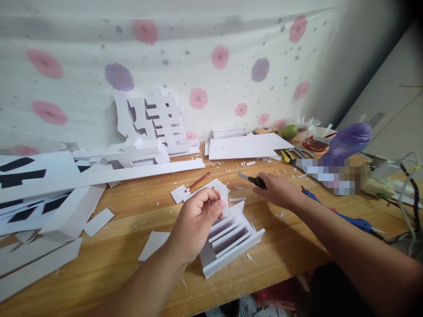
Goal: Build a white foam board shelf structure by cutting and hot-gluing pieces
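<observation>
Pinched in my left hand (201,220) is a small white foam board piece (224,196), its lower part behind my fingers. Below and right of that hand lies a white slotted foam board structure (234,259) with raised walls and parallel bars. My right hand (277,187) is closed round the black handle of a craft knife (253,180); its blade points left, above the wooden table (132,246). Beyond my left hand, a red pencil (197,181) rests by a small white offcut (179,193). A white sheet piece (154,245) lies left of my wrist.
A tall white cut-out character (152,116) leans on the flowered curtain (185,57). White boards (244,147) lie at the back. To the right are yellow-handled pliers (287,156), a green fruit (290,131), a purple bag (350,138) and a blue glue gun (350,219). White scraps dot the table.
</observation>
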The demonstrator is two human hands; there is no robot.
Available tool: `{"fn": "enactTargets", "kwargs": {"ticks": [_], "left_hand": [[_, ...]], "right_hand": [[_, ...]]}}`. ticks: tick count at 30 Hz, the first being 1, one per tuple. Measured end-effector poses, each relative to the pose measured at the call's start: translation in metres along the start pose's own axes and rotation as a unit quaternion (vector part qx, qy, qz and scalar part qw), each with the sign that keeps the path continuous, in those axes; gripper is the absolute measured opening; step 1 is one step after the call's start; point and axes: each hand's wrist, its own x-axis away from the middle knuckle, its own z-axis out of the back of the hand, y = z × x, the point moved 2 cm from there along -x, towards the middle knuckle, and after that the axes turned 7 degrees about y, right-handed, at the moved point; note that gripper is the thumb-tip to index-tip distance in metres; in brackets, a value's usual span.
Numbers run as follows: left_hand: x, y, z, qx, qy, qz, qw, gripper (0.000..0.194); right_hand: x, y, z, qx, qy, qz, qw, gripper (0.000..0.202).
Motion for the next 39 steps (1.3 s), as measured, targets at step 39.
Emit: {"fn": "enactTargets", "kwargs": {"ticks": [39], "left_hand": [[-0.022, 0.019, 0.032, -0.394, -0.341, -0.045, 0.852, 0.015]], "right_hand": [[0.091, -0.109, 0.045, -0.255, -0.056, 0.377, 0.889, 0.023]]}}
